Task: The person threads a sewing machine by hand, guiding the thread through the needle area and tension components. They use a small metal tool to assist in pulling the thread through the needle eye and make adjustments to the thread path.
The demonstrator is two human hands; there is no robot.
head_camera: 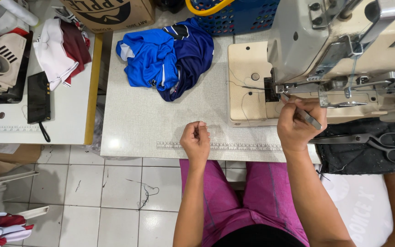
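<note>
Head view looks straight down on the sewing machine point(344, 50), and everything else sits around it. My right hand point(298, 123) is up against the machine's needle area, fingers closed round a pair of slim metal tweezers point(308, 116) whose tip points in toward the needle, probably so I can work the thin thread there. My left hand point(196, 141) rests on the counter point(161, 123) left of the machine, fingers curled in and pinched together (on a thread end, I think, though it is too fine to see for sure). Scissors point(371, 139) lie on a dark cloth just below the machine, near my right hand. A crumpled blue garment point(165, 57) lies on the counter left of the machine, well apart from both hands, out of the way.
</note>
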